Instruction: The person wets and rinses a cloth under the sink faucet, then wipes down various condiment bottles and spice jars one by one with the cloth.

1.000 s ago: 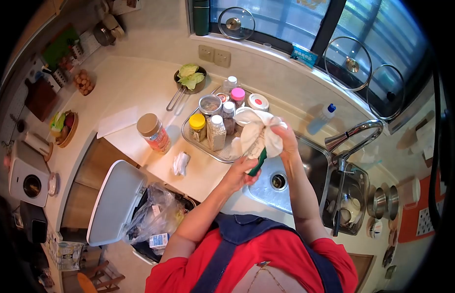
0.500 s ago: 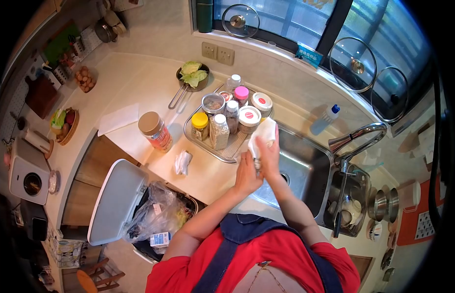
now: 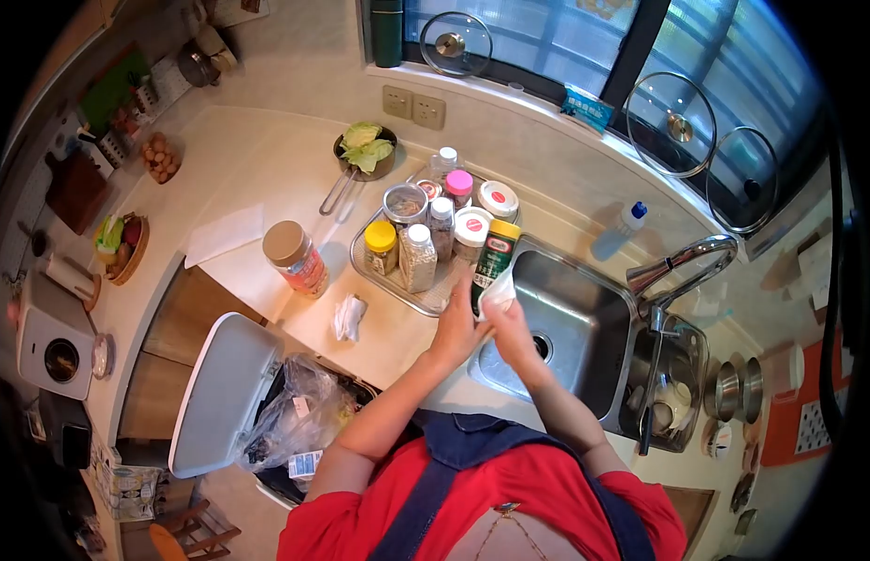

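In front of me, at the near left edge of the sink (image 3: 584, 318), my left hand (image 3: 456, 327) is wrapped round a dark green canister (image 3: 496, 254) with a yellow lid, held tilted. My right hand (image 3: 512, 334) presses a white cloth (image 3: 497, 292) against the canister's lower side; whether it is fabric or paper I cannot tell. Just beyond stands a metal tray (image 3: 412, 301) of several jars, among them a yellow-lidded jar (image 3: 380, 245), a white-capped bottle (image 3: 418, 259) and a white-lidded tub (image 3: 471, 226).
Left of the tray stand a large brown-lidded jar (image 3: 293, 258) and a crumpled white cloth (image 3: 349, 318). An open bin (image 3: 220, 402) with a plastic bag is below the counter edge. Behind are a pan (image 3: 379, 166) with leaves and, right, a tap (image 3: 683, 262).
The white cloth has slid down from the canister's top, baring its yellow lid and green label. Both hands have shifted slightly; the left now grips higher up the canister's side.
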Tool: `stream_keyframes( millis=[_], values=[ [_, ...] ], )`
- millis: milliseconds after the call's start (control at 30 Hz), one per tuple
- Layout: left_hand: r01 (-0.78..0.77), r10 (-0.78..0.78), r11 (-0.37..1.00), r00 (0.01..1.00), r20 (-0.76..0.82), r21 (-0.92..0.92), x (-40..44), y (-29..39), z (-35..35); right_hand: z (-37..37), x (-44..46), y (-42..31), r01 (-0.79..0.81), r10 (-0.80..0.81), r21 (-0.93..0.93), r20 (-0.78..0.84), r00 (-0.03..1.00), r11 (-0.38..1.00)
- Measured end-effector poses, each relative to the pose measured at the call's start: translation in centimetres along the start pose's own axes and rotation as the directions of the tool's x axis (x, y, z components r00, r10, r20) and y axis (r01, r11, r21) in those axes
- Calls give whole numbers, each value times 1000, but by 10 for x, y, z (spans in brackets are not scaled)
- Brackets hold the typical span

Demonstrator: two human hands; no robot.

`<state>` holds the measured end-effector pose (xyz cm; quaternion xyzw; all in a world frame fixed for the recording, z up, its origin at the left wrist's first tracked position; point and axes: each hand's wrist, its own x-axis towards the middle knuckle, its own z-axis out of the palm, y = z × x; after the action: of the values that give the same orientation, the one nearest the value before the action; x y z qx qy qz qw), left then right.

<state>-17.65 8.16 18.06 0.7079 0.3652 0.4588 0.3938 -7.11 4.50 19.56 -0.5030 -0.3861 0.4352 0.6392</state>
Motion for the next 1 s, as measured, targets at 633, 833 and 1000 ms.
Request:
stream_keyframes(
  millis=[633,833,1000],
  values=[
    [78,-97,974,992,-80,-212,14,-1,-42,2,7,63,-659,623,510,272,733,553],
    [90,-146,982,918,-368,-166,-8,-27,-64,31,-9,83,-587,584,355,128,801,727],
    [124,-360,882,801,-478,-455,5,-96,-154,20,-5,74,-550,519,318,183,835,772]
  ],
)
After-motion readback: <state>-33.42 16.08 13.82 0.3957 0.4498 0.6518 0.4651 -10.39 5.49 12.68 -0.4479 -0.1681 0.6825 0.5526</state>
